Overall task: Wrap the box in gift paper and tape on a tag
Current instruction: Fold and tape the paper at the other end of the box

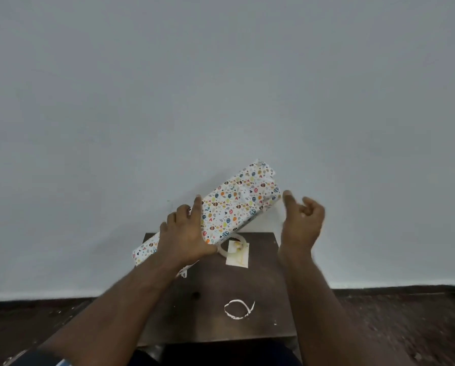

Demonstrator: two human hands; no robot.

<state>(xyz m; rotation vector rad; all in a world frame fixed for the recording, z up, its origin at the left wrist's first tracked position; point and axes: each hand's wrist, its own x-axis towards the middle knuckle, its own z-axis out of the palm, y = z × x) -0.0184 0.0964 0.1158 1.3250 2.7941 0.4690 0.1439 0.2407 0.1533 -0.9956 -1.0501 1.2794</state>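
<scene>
A long box wrapped in white gift paper with small coloured prints (237, 204) is held tilted above the small dark table (213, 307), its far end raised toward the wall. My left hand (185, 233) grips it near the middle, thumb under and fingers over the top. My right hand (301, 220) hovers just right of the box's far end, apart from it, index finger extended and the other fingers loosely curled, holding nothing. A cream tag (238, 256) lies on the table beside a tape roll (227, 248), partly hidden under the box.
A curled white paper strip (238, 309) lies on the table's near part. A pale wall stands close behind the table. Dark floor spreads to both sides.
</scene>
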